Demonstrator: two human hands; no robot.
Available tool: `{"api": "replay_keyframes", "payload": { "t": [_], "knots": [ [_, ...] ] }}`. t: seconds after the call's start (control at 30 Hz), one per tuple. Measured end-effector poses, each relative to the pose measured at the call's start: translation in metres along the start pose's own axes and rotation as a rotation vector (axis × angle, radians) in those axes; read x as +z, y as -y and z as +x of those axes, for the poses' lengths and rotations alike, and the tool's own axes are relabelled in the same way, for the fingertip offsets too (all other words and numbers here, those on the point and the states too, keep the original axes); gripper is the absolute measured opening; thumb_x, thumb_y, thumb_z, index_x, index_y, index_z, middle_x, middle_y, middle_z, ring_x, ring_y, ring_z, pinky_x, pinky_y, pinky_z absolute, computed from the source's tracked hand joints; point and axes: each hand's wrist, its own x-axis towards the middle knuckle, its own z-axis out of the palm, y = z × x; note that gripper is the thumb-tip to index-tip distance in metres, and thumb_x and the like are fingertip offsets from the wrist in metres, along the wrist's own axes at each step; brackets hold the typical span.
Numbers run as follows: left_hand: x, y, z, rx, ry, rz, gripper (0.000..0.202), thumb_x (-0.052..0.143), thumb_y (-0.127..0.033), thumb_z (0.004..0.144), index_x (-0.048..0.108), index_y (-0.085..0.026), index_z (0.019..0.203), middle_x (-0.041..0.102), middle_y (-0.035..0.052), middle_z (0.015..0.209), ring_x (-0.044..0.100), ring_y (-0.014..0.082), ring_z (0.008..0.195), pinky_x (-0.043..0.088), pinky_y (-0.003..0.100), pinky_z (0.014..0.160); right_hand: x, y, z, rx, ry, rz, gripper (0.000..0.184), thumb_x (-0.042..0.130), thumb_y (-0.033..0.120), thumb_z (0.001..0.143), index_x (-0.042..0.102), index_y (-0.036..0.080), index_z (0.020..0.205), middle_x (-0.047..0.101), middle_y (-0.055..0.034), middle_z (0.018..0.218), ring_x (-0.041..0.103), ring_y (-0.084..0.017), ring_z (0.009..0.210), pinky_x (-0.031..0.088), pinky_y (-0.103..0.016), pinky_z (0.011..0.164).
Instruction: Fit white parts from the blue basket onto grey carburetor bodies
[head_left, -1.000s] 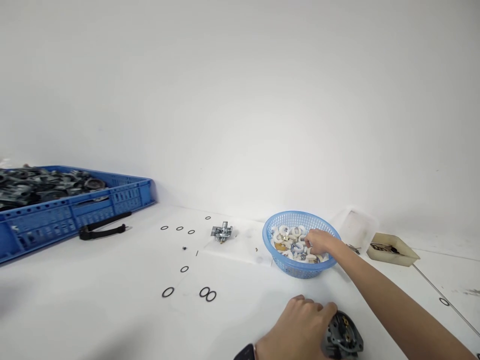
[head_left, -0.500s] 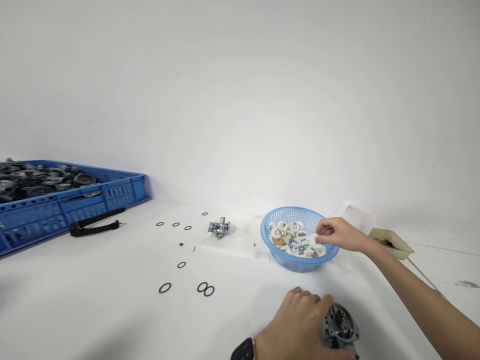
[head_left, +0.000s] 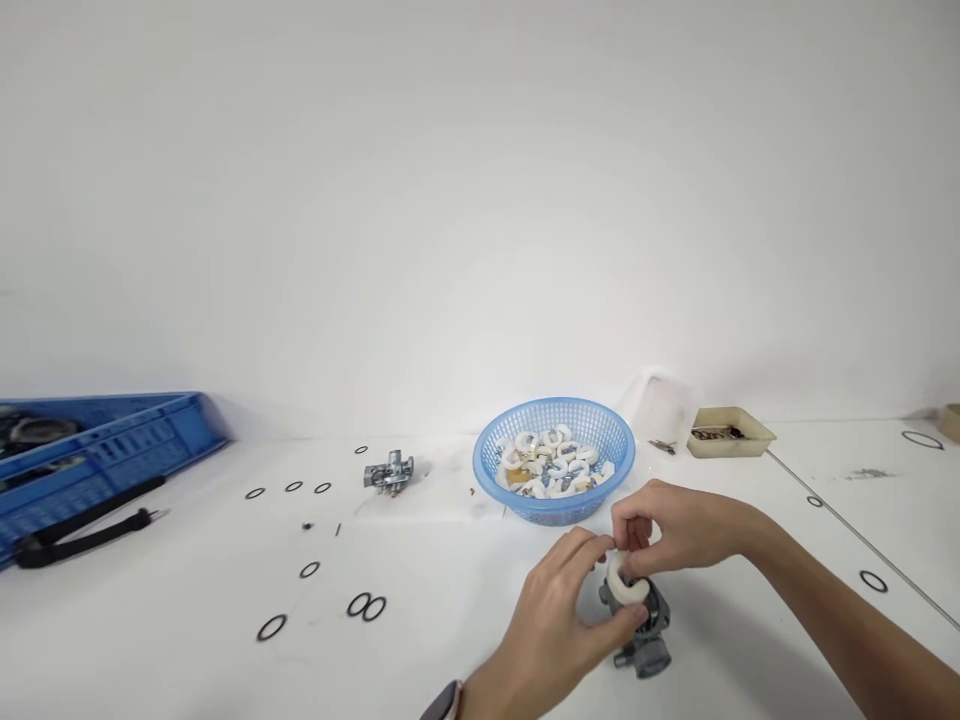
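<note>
In the head view, a plain white wall fills the upper half, and below it runs a white desk [head_left: 187, 660] with a thin seam line crossing its right side. Near the lower middle, the left hand [head_left: 559, 625] is wrapped around a small grey metal part [head_left: 645, 640] that stands on the desk, its grip pressed together on the part's side. The right hand [head_left: 675, 530] comes in from the right and pinches a white ring [head_left: 624, 583] between thumb and fingers, right on top of the metal part; whether the ring is seated or only resting there is hard to tell from this angle. Just behind the hands sits a round blue basket [head_left: 555, 420] filled with more white rings. Left of the basket lies another small metal part [head_left: 388, 472], and black rubber rings [head_left: 365, 606] are scattered across the desk. At the far left a blue crate [head_left: 105, 440] stands with a black strap [head_left: 82, 530] before it. A beige tray [head_left: 731, 432] sits to the right of the basket.
</note>
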Motion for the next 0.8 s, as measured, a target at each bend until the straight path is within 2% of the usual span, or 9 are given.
{"api": "replay_keyframes", "payload": {
  "t": [0.13, 0.27, 0.4, 0.57, 0.8],
  "knots": [
    [0.002, -0.001, 0.0, 0.028, -0.006, -0.063, 0.02, 0.074, -0.03, 0.081, 0.068, -0.024, 0.099, 0.065, 0.0029, 0.1, 0.062, 0.0239, 0.094, 0.048, 0.035, 0.084, -0.002, -0.006, 0.0, -0.025, 0.026, 0.009, 0.006, 0.068, 0.027, 0.081, 0.067, 0.022, 0.081, 0.068, 0.0021, 0.076, 0.064, -0.016, 0.076, 0.048, -0.027, 0.068],
    [0.0, -0.003, 0.002, 0.017, -0.009, -0.076, 0.018, 0.073, -0.032, 0.083, 0.069, -0.023, 0.098, 0.064, 0.0033, 0.096, 0.06, 0.0223, 0.089, 0.047, 0.033, 0.081, -0.021, -0.012, -0.009, -0.019, -0.021, 0.028, 0.01, 0.065, 0.03, 0.086, 0.07, 0.021, 0.088, 0.07, -0.0002, 0.085, 0.066, -0.017, 0.083, 0.05, -0.028, 0.072],
    [-0.001, -0.001, 0.001, -0.02, -0.019, -0.11, 0.018, 0.067, -0.04, 0.089, 0.071, -0.023, 0.095, 0.065, 0.0038, 0.095, 0.056, 0.0208, 0.084, 0.044, 0.031, 0.075, -0.032, -0.01, -0.017, -0.009, -0.029, 0.021, 0.014, 0.066, 0.028, 0.084, 0.07, 0.021, 0.095, 0.071, -0.0019, 0.091, 0.067, -0.019, 0.087, 0.051, -0.029, 0.073],
    [0.0, 0.004, 0.002, -0.054, 0.008, -0.207, 0.027, 0.065, -0.049, 0.093, 0.074, -0.024, 0.098, 0.066, 0.0036, 0.095, 0.056, 0.0202, 0.084, 0.042, 0.03, 0.076, -0.026, -0.006, -0.017, -0.073, 0.043, -0.024, 0.02, 0.067, 0.027, 0.084, 0.072, 0.022, 0.102, 0.07, -0.0013, 0.087, 0.065, -0.018, 0.086, 0.05, -0.028, 0.071],
    [-0.003, 0.006, 0.007, -0.131, 0.026, -0.337, 0.04, 0.063, -0.059, 0.093, 0.076, -0.022, 0.1, 0.067, 0.006, 0.098, 0.059, 0.0233, 0.093, 0.044, 0.031, 0.077, -0.015, -0.01, -0.01, -0.109, 0.0, -0.02, 0.014, 0.07, 0.029, 0.084, 0.075, 0.021, 0.094, 0.072, -0.0008, 0.085, 0.066, -0.018, 0.084, 0.051, -0.028, 0.074]
  ]
}}
